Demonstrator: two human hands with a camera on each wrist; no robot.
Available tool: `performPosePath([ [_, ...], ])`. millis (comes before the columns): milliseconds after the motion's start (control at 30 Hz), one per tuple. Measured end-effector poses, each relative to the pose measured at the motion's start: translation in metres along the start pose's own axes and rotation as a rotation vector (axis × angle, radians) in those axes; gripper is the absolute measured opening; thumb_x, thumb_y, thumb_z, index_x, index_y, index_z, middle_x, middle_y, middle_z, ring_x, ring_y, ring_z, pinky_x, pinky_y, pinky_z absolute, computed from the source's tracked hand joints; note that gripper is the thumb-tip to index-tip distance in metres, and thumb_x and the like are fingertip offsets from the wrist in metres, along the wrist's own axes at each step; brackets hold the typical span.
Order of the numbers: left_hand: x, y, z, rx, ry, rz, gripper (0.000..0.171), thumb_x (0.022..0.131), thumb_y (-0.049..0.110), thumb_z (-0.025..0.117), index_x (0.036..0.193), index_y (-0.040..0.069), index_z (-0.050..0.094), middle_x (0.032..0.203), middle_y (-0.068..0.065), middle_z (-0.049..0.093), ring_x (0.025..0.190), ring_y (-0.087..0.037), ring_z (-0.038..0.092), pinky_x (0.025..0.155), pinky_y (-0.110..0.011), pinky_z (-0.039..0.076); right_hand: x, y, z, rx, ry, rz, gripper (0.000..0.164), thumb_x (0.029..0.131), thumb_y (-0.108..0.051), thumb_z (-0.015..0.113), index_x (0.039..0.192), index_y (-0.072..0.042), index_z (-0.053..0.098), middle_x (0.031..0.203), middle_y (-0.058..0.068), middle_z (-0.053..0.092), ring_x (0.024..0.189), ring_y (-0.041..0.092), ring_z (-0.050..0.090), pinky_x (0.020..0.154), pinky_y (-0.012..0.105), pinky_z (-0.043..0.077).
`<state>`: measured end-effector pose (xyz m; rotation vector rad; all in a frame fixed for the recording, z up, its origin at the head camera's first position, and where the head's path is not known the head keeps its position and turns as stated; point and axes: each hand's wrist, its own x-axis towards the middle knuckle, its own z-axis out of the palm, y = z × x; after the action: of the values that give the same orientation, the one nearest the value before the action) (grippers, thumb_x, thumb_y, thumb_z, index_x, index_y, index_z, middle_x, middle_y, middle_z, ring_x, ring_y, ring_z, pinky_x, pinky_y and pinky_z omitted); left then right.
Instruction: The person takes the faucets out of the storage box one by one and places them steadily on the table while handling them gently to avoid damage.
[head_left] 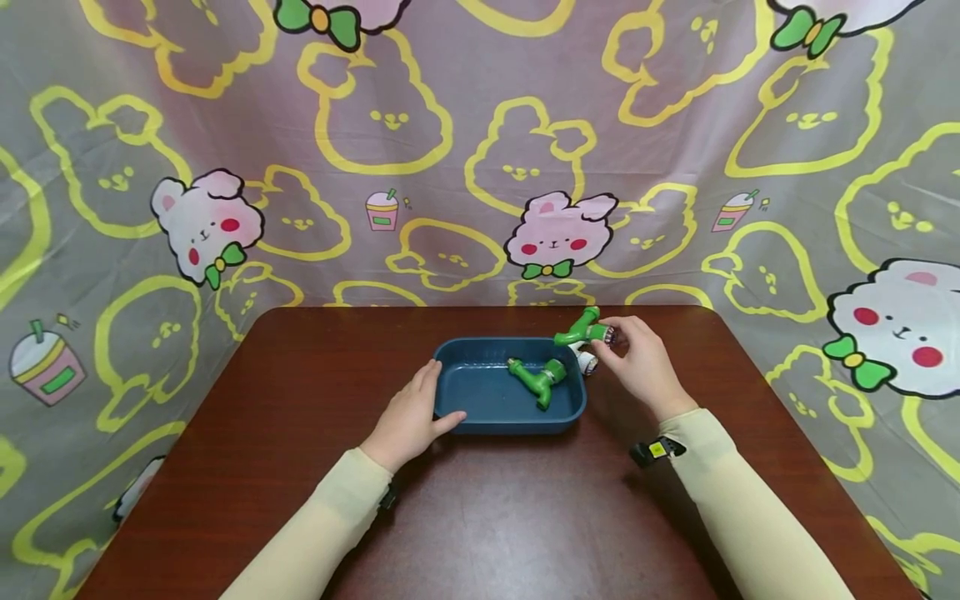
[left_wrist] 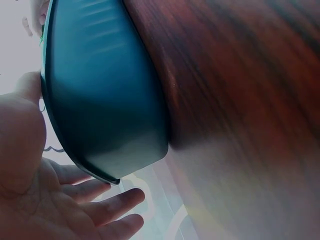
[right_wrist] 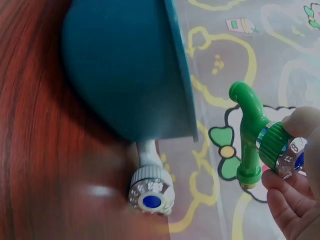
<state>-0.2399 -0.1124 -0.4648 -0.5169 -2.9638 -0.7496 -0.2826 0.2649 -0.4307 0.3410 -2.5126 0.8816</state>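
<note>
My right hand point(head_left: 645, 367) pinches a green faucet point(head_left: 576, 332) by its ribbed, silver-faced knob, above the right back corner of a blue plastic basin point(head_left: 510, 428). In the right wrist view, that faucet point(right_wrist: 247, 125) hangs with its brass-coloured threaded end downward. A second green faucet point(head_left: 537, 383) lies inside the basin, toward its right. Outside the right end, a white faucet point(right_wrist: 151, 177) with a blue-centred knob rests on the table, partly hidden by the basin. My left hand point(head_left: 405, 423) touches the basin's left end, its fingers point(left_wrist: 112, 206) loosely straight and thumb at the rim.
The basin stands on a dark reddish-brown wooden table point(head_left: 480, 517) near its back edge. A grey cloth curtain point(head_left: 450, 167) with yellow outlines and cartoon bunnies hangs behind the table and along both sides.
</note>
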Motion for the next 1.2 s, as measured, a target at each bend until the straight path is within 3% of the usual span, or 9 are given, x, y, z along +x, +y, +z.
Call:
performPosePath([
  [433, -0.001, 0.002, 0.001, -0.011, -0.003, -0.005, 0.097, 0.092, 0.048, 0.075, 0.161, -0.001, 0.028, 0.166, -0.022, 0.031, 0.147, -0.041, 0.042, 0.115, -0.056, 0.043, -0.003, 0.026, -0.001, -0.038, 0.045, 0.051, 0.034, 0.094, -0.018, 0.075, 0.121, 0.0, 0.067, 0.103, 0.016, 0.063, 0.09, 0.03, 0.064, 0.081, 0.043, 0.054],
  [700, 0.0, 0.002, 0.0, -0.009, -0.009, -0.014, 0.097, 0.092, 0.049, 0.075, 0.161, -0.001, 0.027, 0.167, -0.021, 0.03, 0.149, -0.041, 0.04, 0.116, -0.056, 0.041, -0.002, 0.043, 0.001, -0.059, 0.043, 0.112, 0.036, 0.095, -0.02, 0.074, 0.122, 0.002, 0.067, 0.106, 0.017, 0.063, 0.093, 0.031, 0.062, 0.083, 0.044, 0.052],
  [1200, 0.0, 0.001, -0.001, -0.009, -0.013, -0.014, 0.097, 0.093, 0.049, 0.074, 0.161, 0.0, 0.027, 0.167, -0.021, 0.029, 0.149, -0.041, 0.04, 0.116, -0.057, 0.04, 0.002, 0.064, 0.003, -0.085, 0.022, 0.15, 0.036, 0.095, -0.019, 0.073, 0.119, 0.007, 0.066, 0.105, 0.022, 0.063, 0.093, 0.037, 0.061, 0.083, 0.047, 0.049],
])
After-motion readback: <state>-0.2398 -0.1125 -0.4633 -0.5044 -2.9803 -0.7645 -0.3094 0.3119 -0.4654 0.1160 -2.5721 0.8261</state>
